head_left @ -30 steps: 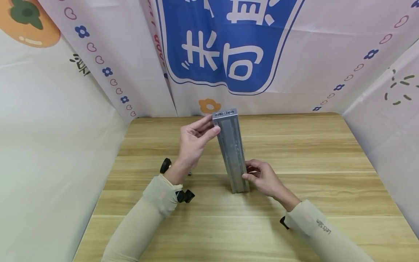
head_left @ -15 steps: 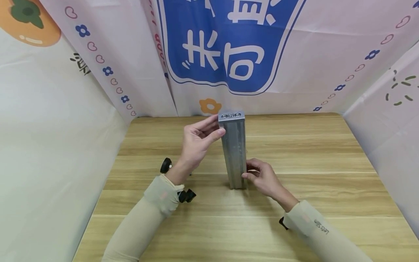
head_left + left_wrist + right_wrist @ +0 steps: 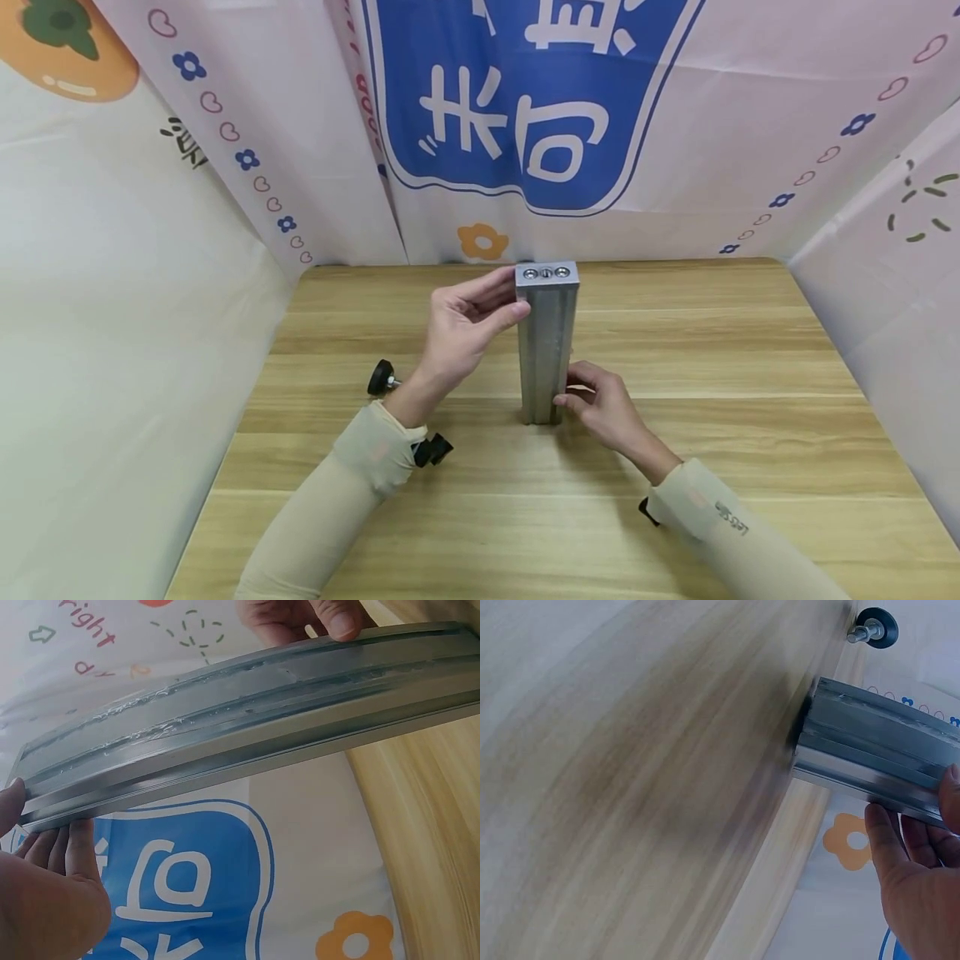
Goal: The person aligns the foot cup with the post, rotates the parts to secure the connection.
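A grooved aluminium profile (image 3: 545, 350) stands nearly upright above the middle of the table, its metal end plate with three round holes or bolts on top. My left hand (image 3: 468, 325) pinches it near the top, thumb on the front and fingers behind. Lower down, my right hand (image 3: 606, 407) grips its right edge between thumb and fingers. In the left wrist view the profile (image 3: 255, 712) spans the frame, with clear film-like streaks along its face. The right wrist view shows its lower end (image 3: 840, 739) close over the tabletop.
A black levelling foot (image 3: 381, 377) with a threaded stud lies on the wooden table (image 3: 480, 533), left of the profile and partly behind my left wrist. Printed cloth (image 3: 675, 183) hangs along the table's back edge, and more cloth covers both sides.
The profile has swung from a leftward lean to nearly upright, its top moving right and slightly toward me with my left hand. My right hand has stayed almost in place.
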### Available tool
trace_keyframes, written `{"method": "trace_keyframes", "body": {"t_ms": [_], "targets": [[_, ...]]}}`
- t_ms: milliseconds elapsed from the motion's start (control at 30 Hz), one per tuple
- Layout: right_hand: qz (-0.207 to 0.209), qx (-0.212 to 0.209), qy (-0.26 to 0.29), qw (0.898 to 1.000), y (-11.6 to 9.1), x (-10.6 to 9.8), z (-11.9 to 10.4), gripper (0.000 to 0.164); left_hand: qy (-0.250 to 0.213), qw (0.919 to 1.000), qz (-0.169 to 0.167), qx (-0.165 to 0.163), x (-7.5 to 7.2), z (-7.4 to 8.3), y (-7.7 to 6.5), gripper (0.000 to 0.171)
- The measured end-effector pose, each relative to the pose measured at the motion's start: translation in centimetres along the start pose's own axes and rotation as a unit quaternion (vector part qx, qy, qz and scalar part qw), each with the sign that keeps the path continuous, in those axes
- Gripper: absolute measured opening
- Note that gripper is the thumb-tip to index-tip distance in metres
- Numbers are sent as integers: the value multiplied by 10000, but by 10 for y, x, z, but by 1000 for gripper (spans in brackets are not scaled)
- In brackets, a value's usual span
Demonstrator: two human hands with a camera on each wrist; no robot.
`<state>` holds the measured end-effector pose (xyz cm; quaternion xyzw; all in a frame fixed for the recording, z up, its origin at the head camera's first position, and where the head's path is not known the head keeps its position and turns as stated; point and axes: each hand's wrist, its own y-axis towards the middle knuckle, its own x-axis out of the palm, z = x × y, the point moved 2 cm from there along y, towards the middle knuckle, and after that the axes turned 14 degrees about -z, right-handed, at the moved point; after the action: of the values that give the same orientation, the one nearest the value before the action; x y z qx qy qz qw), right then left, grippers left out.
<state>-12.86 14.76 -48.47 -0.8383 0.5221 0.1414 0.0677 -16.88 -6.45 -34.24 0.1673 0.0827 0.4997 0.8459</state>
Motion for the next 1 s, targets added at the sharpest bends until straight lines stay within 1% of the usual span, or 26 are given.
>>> {"method": "trace_keyframes", "body": {"t_ms": [233,433,667,867,1000], "targets": [[-1,-27,98,9999,1,1,3,29,259,9994,-177,124,3,1,1,46],[30,-18,86,10000,1,0,4,30,282,9993,-233,119,5,1,2,46],[19,2,-164,9999,0,0,1,32,260,9993,-230,136,5,1,2,45],[-51,92,-198,9997,-1,-1,-1,33,279,9992,-261,77,5,1,2,46],[-65,77,-273,9996,-1,0,-2,32,312,9991,-292,41,4,2,2,46]]}}
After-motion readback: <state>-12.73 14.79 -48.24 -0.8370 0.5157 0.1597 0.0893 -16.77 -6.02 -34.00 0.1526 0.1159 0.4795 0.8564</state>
